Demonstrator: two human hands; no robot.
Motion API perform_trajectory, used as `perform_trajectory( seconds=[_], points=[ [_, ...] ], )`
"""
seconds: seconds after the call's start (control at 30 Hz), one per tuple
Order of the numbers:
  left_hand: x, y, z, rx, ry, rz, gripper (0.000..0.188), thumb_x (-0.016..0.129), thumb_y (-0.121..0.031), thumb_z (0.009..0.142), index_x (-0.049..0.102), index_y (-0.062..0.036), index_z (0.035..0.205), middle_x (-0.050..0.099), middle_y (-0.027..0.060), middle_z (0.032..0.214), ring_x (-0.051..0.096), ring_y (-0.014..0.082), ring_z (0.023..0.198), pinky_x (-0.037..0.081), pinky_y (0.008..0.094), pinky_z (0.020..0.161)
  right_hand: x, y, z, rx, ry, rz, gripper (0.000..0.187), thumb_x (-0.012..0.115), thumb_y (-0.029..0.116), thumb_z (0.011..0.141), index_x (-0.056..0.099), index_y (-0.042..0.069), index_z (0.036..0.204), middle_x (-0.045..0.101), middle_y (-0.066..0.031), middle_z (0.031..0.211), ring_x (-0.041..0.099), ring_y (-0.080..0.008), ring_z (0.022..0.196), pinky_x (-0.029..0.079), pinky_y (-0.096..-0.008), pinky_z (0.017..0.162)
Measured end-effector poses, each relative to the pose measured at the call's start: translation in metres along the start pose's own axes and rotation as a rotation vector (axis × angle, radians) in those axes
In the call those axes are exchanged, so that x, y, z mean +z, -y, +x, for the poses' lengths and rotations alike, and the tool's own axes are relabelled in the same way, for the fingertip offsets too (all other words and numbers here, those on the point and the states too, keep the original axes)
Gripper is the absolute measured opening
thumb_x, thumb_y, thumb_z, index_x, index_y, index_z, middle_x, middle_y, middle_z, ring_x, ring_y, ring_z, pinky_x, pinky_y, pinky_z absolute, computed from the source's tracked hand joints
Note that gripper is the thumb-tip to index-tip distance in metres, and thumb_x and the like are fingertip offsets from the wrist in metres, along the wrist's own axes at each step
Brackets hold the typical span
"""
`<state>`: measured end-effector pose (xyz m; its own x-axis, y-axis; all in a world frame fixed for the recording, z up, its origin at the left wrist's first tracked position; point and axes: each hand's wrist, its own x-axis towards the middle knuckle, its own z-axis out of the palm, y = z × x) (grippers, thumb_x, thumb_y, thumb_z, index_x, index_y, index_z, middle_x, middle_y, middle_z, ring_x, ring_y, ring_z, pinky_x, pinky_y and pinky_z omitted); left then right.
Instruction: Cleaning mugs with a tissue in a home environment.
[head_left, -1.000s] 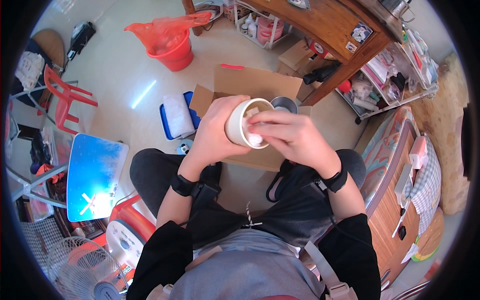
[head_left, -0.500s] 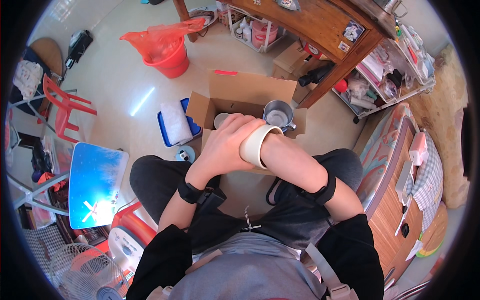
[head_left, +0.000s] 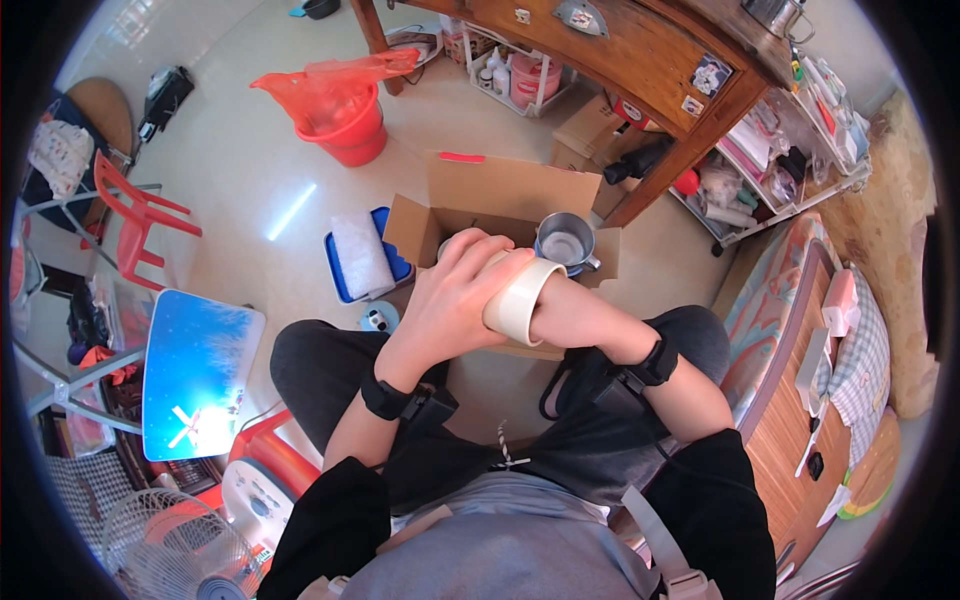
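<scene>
The left hand point(head_left: 462, 297) clamps a cream cup point(head_left: 516, 307), with the right hand point(head_left: 566, 312) inside, its grip hidden.

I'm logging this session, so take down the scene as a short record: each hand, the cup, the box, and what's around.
Left hand: wrapped around the cream cup
Right hand: inside the cup's mouth, fingers hidden
Cup position: tilted, mouth toward the person's right
Cup contents: cannot be seen
Cardboard box: flaps open, in front of the person, metal mug at its right end
Left of box: blue tray with a white sheet or pad
Farther off: red bucket with a red plastic bag
</scene>
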<state>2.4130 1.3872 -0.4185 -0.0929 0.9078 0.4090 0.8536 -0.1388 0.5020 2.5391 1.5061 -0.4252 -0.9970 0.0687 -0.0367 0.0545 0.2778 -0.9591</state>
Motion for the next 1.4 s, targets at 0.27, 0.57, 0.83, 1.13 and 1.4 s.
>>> perform_trajectory(
  seconds=[0.27,0.57,0.83,1.13,1.4],
  points=[
    [-0.022,0.017,0.003,-0.047,-0.184,-0.086,0.063,0.077,-0.011,0.049,0.055,-0.0052,0.108,0.056,0.0122,0.106,0.052,0.0339,0.1,0.043,0.0423,0.086,-0.027,0.034,-0.009,0.31,0.037,0.737,0.02,0.056,0.01,0.087,0.058,-0.002,0.102,0.053,0.0015,0.072,0.033,-0.0009,0.049,0.023,-0.0183,0.042],
    [-0.028,0.026,-0.006,-0.263,-0.489,-0.35,0.081,0.084,-0.017,0.051,0.045,-0.0043,0.12,0.053,0.0138,0.116,0.052,0.0292,0.109,0.042,0.0366,0.091,-0.049,0.018,-0.014,0.021,-0.565,0.68,0.03,0.057,0.013,0.088,0.055,-0.002,0.113,0.064,-0.0053,0.097,0.058,-0.0074,0.08,0.046,-0.0216,0.071],
    [-0.029,0.024,-0.002,-0.044,-0.468,-0.082,0.076,0.083,-0.009,0.052,0.046,-0.0035,0.118,0.053,0.0162,0.116,0.051,0.0301,0.108,0.041,0.0359,0.092,-0.038,0.008,-0.007,0.129,-0.603,0.401,0.022,0.055,0.013,0.089,0.055,0.0,0.107,0.06,-0.0008,0.091,0.056,-0.0067,0.081,0.045,-0.0213,0.075],
    [-0.03,0.02,0.002,-0.003,-0.434,0.063,0.069,0.081,-0.015,0.046,0.055,-0.0058,0.109,0.055,0.0125,0.111,0.05,0.0347,0.103,0.044,0.0426,0.085,-0.021,0.012,-0.003,-0.259,-0.846,-0.092,0.015,0.064,0.003,0.08,0.058,0.003,0.093,0.062,-0.0041,0.086,0.057,-0.0085,0.073,0.047,-0.0243,0.062],
    [-0.018,0.01,0.004,-0.014,-0.214,0.073,0.063,0.077,-0.013,0.048,0.057,-0.0073,0.108,0.056,0.0111,0.109,0.051,0.0327,0.103,0.046,0.0399,0.083,-0.01,0.016,0.001,-0.728,-0.478,-0.878,0.026,0.065,0.01,0.06,0.063,0.006,0.085,0.062,-0.0051,0.086,0.058,-0.0225,0.075,0.05,-0.0318,0.063]
  ],
)
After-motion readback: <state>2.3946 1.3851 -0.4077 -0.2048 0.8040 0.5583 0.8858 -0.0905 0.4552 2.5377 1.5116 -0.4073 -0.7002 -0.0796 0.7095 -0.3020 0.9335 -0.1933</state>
